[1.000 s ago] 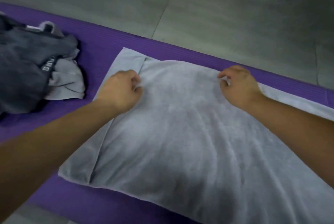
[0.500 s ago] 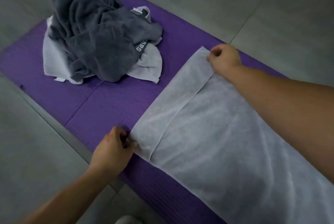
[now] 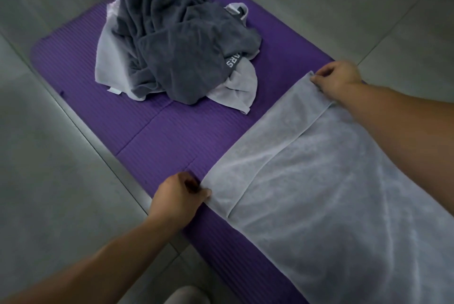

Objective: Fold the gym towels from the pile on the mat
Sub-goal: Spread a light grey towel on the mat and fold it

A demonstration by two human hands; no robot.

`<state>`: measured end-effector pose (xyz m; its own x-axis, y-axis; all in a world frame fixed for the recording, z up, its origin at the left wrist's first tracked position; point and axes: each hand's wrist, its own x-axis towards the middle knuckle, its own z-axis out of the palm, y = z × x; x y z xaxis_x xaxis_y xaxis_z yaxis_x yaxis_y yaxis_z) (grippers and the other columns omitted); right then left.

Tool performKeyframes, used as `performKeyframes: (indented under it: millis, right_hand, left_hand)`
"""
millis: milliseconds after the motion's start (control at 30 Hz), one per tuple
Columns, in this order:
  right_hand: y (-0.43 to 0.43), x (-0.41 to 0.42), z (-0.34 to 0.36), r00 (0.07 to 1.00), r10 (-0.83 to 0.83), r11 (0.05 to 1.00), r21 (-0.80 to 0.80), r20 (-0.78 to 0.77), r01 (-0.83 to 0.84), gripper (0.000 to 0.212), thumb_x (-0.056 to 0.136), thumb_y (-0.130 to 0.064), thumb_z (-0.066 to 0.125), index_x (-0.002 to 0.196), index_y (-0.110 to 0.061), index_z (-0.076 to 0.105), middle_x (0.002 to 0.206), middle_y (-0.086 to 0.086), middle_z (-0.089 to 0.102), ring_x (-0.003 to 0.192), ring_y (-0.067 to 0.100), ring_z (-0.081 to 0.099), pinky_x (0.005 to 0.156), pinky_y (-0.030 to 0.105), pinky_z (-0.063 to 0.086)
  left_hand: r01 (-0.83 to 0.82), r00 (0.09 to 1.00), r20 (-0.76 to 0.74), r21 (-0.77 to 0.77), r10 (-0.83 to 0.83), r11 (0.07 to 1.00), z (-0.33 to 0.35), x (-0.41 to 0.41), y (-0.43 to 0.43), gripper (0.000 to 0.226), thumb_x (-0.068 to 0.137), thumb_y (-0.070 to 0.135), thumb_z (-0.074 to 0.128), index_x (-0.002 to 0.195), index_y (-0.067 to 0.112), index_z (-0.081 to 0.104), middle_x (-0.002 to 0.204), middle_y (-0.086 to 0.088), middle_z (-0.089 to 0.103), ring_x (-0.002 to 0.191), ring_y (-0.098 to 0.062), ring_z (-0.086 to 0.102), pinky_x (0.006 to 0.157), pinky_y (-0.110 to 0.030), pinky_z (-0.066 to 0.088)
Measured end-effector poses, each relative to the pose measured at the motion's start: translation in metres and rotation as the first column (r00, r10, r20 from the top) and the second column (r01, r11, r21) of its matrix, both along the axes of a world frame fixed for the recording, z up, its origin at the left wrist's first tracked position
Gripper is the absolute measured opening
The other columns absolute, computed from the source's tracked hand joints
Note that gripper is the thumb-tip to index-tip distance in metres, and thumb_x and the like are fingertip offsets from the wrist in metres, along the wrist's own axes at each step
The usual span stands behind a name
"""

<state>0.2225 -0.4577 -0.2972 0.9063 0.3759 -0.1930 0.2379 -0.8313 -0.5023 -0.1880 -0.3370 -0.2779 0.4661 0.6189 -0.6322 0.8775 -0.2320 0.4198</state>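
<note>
The pale towel (image 3: pixel 319 193) lies flat on the purple mat (image 3: pixel 172 136). Its long axis runs from the middle of the mat toward the lower right, where it goes out of view. The short end of the towel is the edge nearest to the pile (image 3: pixel 181 45), but apart from it, with bare mat between them.

Each hand is on one corner of this short end. The left hand (image 3: pixel 177 195) pinches the near corner between thumb and curled fingers. The right hand (image 3: pixel 339 77) pinches the far corner in the same way, its arm reaching across the towel. So the edge between the hands lies across the long axis.

I think the next move is to carry this end along the long axis, to the person's right, away from the pile. Both corners should travel together, otherwise the fold comes out crooked.
</note>
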Motion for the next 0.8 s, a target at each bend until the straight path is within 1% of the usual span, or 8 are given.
performKeyframes:
  millis: [100, 200, 333, 467, 567, 667, 733, 800]
  right_hand:
    - [0.003, 0.000, 0.002, 0.997, -0.036, 0.999, 0.025, 0.067, 0.034, 0.017, 0.094, -0.025, 0.067, 0.096, -0.009, 0.073, 0.103, 0.014, 0.073, 0.095, 0.028, 0.067, 0.082, 0.031, 0.049]
    - [0.008, -0.002, 0.009, 0.989, -0.085, 0.994, 0.080, 0.119, 0.076, 0.021, 0.097, -0.022, 0.059, 0.108, -0.006, 0.069, 0.113, 0.016, 0.070, 0.108, 0.033, 0.064, 0.090, 0.034, 0.048]
    - [0.016, -0.007, 0.026, 0.990, -0.123, 0.975, 0.196, 0.068, 0.108, 0.030, 0.100, -0.023, 0.053, 0.125, -0.010, 0.065, 0.124, 0.010, 0.067, 0.115, 0.026, 0.062, 0.094, 0.028, 0.046]
    - [0.026, -0.011, 0.042, 0.997, -0.081, 0.945, 0.320, 0.015, 0.072, 0.023, 0.100, -0.025, 0.054, 0.111, -0.013, 0.071, 0.103, 0.004, 0.070, 0.098, 0.021, 0.066, 0.095, 0.038, 0.054]
    - [0.018, -0.010, 0.051, 0.993, -0.095, 0.883, 0.454, -0.069, 0.116, 0.017, 0.099, -0.024, 0.057, 0.105, -0.017, 0.071, 0.098, 0.002, 0.069, 0.099, 0.024, 0.069, 0.093, 0.041, 0.057]
    - [-0.007, -0.010, 0.059, 0.988, -0.089, 0.859, 0.492, -0.129, 0.142, 0.013, 0.094, -0.029, 0.059, 0.095, -0.024, 0.071, 0.093, -0.001, 0.070, 0.094, 0.023, 0.070, 0.090, 0.042, 0.059]
    - [-0.028, -0.017, 0.071, 0.975, -0.086, 0.831, 0.526, -0.205, 0.183, 0.013, 0.091, -0.026, 0.059, 0.082, -0.025, 0.068, 0.079, -0.002, 0.066, 0.076, 0.017, 0.067, 0.084, 0.041, 0.060]
    - [-0.056, -0.027, 0.085, 0.947, -0.065, 0.801, 0.549, -0.315, 0.238, 0.020, 0.095, -0.015, 0.055, 0.078, -0.021, 0.064, 0.071, 0.002, 0.062, 0.062, 0.013, 0.061, 0.070, 0.035, 0.058]
  left_hand:
    - [-0.037, 0.998, 0.042, -0.019, 0.038, 0.999, -0.002, -0.002, -0.002, 0.016, 0.087, 0.039, 0.074, 0.080, 0.029, 0.063, 0.081, 0.009, 0.066, 0.075, -0.009, 0.062, 0.059, -0.024, 0.043]
    - [-0.088, 0.988, 0.125, -0.008, 0.088, 0.996, 0.000, -0.005, -0.005, 0.019, 0.089, 0.034, 0.073, 0.076, 0.026, 0.061, 0.077, 0.007, 0.066, 0.073, -0.014, 0.063, 0.061, -0.027, 0.045]
    - [-0.153, 0.969, 0.201, 0.027, 0.144, 0.988, 0.010, -0.005, 0.003, 0.018, 0.089, 0.025, 0.073, 0.080, 0.020, 0.059, 0.076, 0.001, 0.069, 0.072, -0.020, 0.067, 0.064, -0.034, 0.055]
    - [-0.255, 0.925, 0.312, 0.084, 0.217, 0.963, 0.029, 0.002, 0.017, 0.013, 0.088, 0.023, 0.076, 0.088, 0.024, 0.063, 0.081, 0.000, 0.071, 0.075, -0.022, 0.070, 0.061, -0.026, 0.051]
    - [-0.227, 0.918, 0.353, 0.100, 0.179, 0.969, 0.042, 0.000, 0.020, 0.006, 0.088, 0.025, 0.077, 0.084, 0.026, 0.072, 0.079, 0.000, 0.074, 0.078, -0.026, 0.072, 0.074, -0.039, 0.060]
    - [-0.226, 0.902, 0.392, 0.076, 0.180, 0.971, 0.056, -0.004, 0.017, 0.010, 0.087, 0.025, 0.078, 0.078, 0.024, 0.075, 0.076, -0.001, 0.075, 0.080, -0.029, 0.072, 0.083, -0.049, 0.060]
    - [-0.161, 0.902, 0.412, 0.043, 0.130, 0.986, 0.069, -0.007, 0.006, 0.009, 0.086, 0.026, 0.080, 0.079, 0.023, 0.074, 0.075, 0.001, 0.074, 0.076, -0.023, 0.072, 0.079, -0.043, 0.060]
    - [0.015, 0.905, 0.426, 0.009, -0.018, 1.000, 0.085, -0.010, -0.016, 0.007, 0.085, 0.023, 0.080, 0.081, 0.021, 0.075, 0.077, 0.003, 0.075, 0.073, -0.016, 0.070, 0.073, -0.034, 0.058]
